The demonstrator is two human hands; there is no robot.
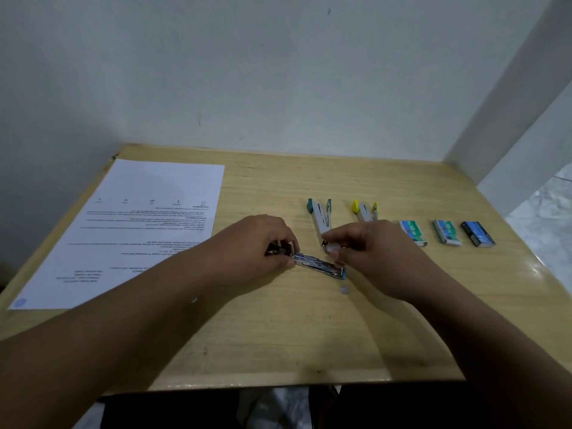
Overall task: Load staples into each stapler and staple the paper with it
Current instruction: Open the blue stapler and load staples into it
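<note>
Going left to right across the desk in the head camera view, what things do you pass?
Printed paper → left hand → stapler being held open → right hand → green staple box → second green staple box → blue staple box.

On the table (278, 335) the paper (139, 218) lies at ten o'clock. An opened stapler (318, 265) sits at centre, the left hand (260, 246) at its nine o'clock end, the right hand (368, 246) at two o'clock. Behind — two more staplers (320, 216) (365, 210) side by side. Three boxes (413, 232) (447, 232) (478, 233), probably staples, line up toward three o'clock.
</note>
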